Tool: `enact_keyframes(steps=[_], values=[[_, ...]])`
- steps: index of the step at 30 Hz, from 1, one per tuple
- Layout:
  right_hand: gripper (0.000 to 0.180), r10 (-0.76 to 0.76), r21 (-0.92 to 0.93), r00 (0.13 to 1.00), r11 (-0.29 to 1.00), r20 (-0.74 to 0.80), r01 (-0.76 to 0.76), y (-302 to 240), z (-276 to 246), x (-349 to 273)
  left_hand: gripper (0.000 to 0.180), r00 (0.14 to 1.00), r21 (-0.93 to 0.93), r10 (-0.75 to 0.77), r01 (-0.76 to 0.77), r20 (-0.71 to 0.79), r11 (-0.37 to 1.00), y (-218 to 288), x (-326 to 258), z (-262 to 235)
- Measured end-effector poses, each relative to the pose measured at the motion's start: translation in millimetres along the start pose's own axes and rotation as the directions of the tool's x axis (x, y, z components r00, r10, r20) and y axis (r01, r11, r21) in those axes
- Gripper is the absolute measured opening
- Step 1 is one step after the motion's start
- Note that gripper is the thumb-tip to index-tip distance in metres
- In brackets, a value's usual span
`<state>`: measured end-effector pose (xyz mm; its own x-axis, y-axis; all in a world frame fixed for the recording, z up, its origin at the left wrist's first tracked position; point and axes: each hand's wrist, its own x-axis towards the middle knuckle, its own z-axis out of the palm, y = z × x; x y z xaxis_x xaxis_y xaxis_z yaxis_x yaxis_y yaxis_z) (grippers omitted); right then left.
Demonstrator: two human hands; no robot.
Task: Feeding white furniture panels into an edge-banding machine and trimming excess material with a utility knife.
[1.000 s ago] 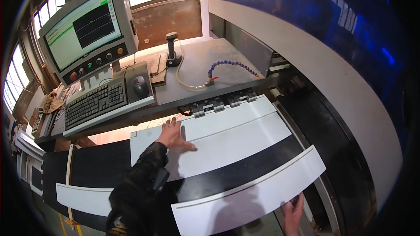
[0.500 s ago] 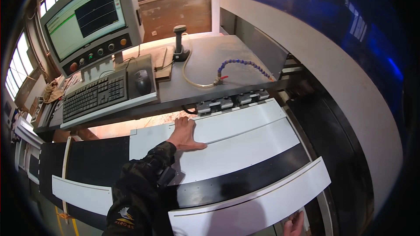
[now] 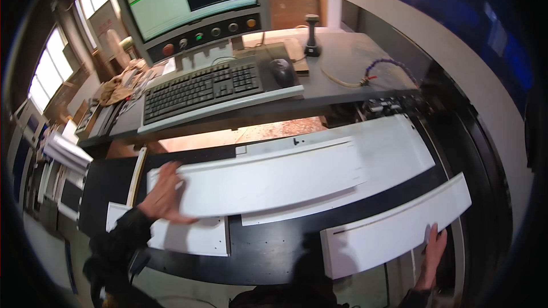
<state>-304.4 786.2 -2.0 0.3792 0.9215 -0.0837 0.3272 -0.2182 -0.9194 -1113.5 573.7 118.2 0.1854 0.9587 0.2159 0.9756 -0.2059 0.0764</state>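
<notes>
My left hand [image 3: 164, 197] grips the left end of a long white panel [image 3: 268, 179], fingers at its far edge and thumb along the near edge. The panel partly overlaps another white panel [image 3: 397, 145] lying behind it on the black bed. My right hand [image 3: 434, 255] holds the near edge of a narrower white panel [image 3: 394, 228] with a dark groove along its far side; some fingers are hidden beneath it. Below my left hand lies one more white panel [image 3: 191, 236] with small holes at its right end.
Beyond the black bed [image 3: 251, 259] stands a grey counter with a keyboard [image 3: 200, 91], a mouse [image 3: 281, 72], a handheld scanner [image 3: 311, 37] and a blue jointed hose [image 3: 394, 65]. A monitor [image 3: 194, 0] rises over the keyboard. A large machine housing [image 3: 445, 40] borders the right.
My left hand has moved left, and the long panel has slid left over the one behind it. The view has turned left. My right hand shows more fully at the grooved panel's edge.
</notes>
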Motion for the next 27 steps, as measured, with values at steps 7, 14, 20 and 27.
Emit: enact_keyframes(steps=[7,14,20,27], values=[[0.051,-0.055,0.047,0.99,0.997,-0.127,0.061,-23.1,35.8,-21.2,0.128,0.88,-0.027,-0.399,0.419,0.259,0.907,-44.0,-284.8,-14.0],[0.044,0.014,0.197,0.987,0.98,-0.159,0.017,-5.3,19.4,-18.8,0.14,0.643,0.044,-0.522,0.607,0.561,0.794,-49.2,-274.4,-3.5],[0.026,0.162,0.339,0.981,0.933,-0.105,-0.118,-3.5,-6.7,-6.5,0.095,0.806,-0.043,-0.404,0.467,0.433,0.883,34.9,-100.3,-58.8],[0.016,0.196,0.647,0.98,0.75,-0.02,-0.137,-37.5,-43.1,65.2,0.061,0.837,-0.541,0.284,0.017,0.468,0.841,188.8,191.7,76.2]])
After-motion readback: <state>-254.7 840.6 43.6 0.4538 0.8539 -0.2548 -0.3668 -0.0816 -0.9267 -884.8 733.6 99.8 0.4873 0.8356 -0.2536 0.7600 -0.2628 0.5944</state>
